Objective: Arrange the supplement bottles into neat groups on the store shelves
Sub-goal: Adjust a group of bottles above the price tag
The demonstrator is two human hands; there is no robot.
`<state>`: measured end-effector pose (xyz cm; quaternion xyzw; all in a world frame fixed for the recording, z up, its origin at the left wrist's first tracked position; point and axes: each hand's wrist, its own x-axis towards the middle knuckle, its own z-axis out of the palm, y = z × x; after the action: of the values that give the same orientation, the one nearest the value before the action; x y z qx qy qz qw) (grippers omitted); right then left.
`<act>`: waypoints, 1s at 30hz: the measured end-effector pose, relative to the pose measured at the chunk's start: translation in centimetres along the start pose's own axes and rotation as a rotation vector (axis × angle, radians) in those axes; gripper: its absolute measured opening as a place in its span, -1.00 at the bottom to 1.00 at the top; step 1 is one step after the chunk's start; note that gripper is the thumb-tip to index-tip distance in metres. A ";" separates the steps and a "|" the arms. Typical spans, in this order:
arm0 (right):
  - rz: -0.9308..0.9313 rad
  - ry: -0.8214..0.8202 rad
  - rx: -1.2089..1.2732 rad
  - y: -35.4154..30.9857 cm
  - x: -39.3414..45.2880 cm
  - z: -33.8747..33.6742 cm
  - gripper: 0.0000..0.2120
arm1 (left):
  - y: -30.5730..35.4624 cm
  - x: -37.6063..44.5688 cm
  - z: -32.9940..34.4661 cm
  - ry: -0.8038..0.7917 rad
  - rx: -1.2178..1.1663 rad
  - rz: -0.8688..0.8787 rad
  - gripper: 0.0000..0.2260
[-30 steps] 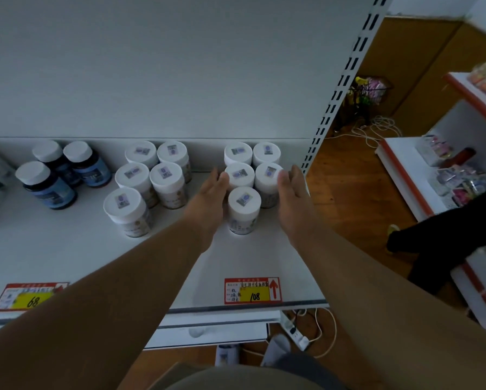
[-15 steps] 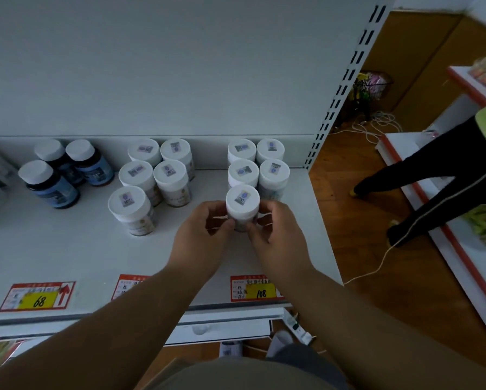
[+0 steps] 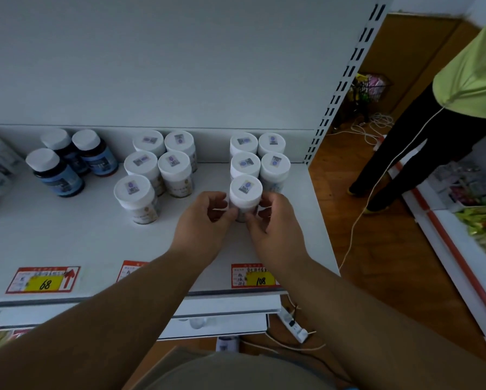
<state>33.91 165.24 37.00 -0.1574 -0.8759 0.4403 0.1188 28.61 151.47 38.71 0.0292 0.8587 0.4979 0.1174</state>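
At the front of the right-hand cluster, just ahead of the four white-capped bottles (image 3: 260, 157) standing two by two against the shelf's back wall, the front bottle (image 3: 245, 196) is now pinched from both sides. A second ago both hands lay flat with straight fingers along the flanks of that cluster, squaring it up; they have since drawn back toward the shelf edge and closed in. The left hand (image 3: 205, 218) curls its thumb and fingertips onto the bottle's left side, the right hand (image 3: 274, 220) does the same on its right, and both grips sit below the cap. The bottle stands upright on the shelf (image 3: 67, 243), touching or nearly touching the pair behind it, and has hardly shifted between frames, so this reads as a fine adjustment, probably turning the label forward or centring it. Left of this cluster a second group of five white bottles (image 3: 157, 170) shows the same pattern, its lone front bottle off to one side, and farther left stand three dark blue bottles (image 3: 67, 161). Directly toward the shelf edge from the held bottle sits the price tag (image 3: 254, 275)
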 end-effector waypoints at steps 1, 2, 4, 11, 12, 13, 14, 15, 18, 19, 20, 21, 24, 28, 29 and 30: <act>0.014 0.016 -0.007 -0.2 -0.3 -0.1 -0.67 | 0.0 -0.4 -0.1 0.005 -0.008 0.000 -0.73; 0.019 0.029 -0.015 -0.4 -0.8 -0.2 -0.71 | 0.0 -1.1 -0.3 0.009 -0.012 -0.002 -0.74; -0.011 0.027 -0.013 -0.9 -2.1 -0.1 -0.76 | -0.2 -2.8 -0.8 0.023 -0.012 0.003 -0.77; -0.146 -0.097 0.104 -4.2 -5.8 2.2 -0.79 | -2.0 -8.0 -4.1 0.213 -0.077 0.033 -0.80; -0.150 -0.103 0.108 -4.6 -6.2 2.7 -0.79 | -2.7 -8.6 -4.8 0.230 -0.093 0.025 -0.80; -0.151 -0.107 0.111 -5.0 -6.3 3.3 -0.78 | -3.2 -9.0 -5.7 0.248 -0.103 0.021 -0.79; -0.146 -0.110 0.113 -5.6 -6.3 3.8 -0.78 | -3.6 -9.2 -6.6 0.269 -0.107 0.023 -0.76; -0.135 -0.111 0.108 -6.2 -6.1 4.5 -0.77 | -4.1 -9.3 -7.6 0.297 -0.112 0.038 -0.72; -0.025 -0.080 0.149 -8.2 -4.8 6.7 -0.67 | -5.6 -7.6 -10.4 0.317 -0.162 0.053 -0.61; 0.049 -0.063 0.199 -9.0 -4.2 7.4 -0.60 | -5.8 -6.7 -11.3 0.286 -0.197 0.028 -0.59; 0.111 -0.042 0.248 -9.7 -3.6 8.0 -0.52 | -5.8 -5.8 -12.1 0.239 -0.246 0.005 -0.58; 0.159 -0.015 0.287 -10.3 -2.9 8.4 -0.47 | -5.7 -4.7 -12.8 0.187 -0.292 -0.009 -0.58; 0.261 0.042 0.370 -12.0 -0.4 9.2 -0.56 | -5.3 -0.8 -14.1 0.072 -0.457 -0.043 -0.57; 0.450 0.090 0.525 -12.7 3.7 9.5 -0.68 | -5.7 5.0 -14.1 -0.023 -0.633 -0.201 -0.46; 0.495 0.104 0.562 -12.6 4.9 9.6 -0.73 | -6.3 6.5 -13.8 -0.039 -0.608 -0.236 -0.34; 0.524 0.103 0.580 -12.8 5.7 9.7 -0.73 | -7.2 8.1 -13.3 -0.058 -0.606 -0.269 -0.22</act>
<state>23.11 153.03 42.06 -0.3575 -0.6383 0.6763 0.0857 18.17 137.93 37.40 -0.1067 0.6639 0.7098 0.2098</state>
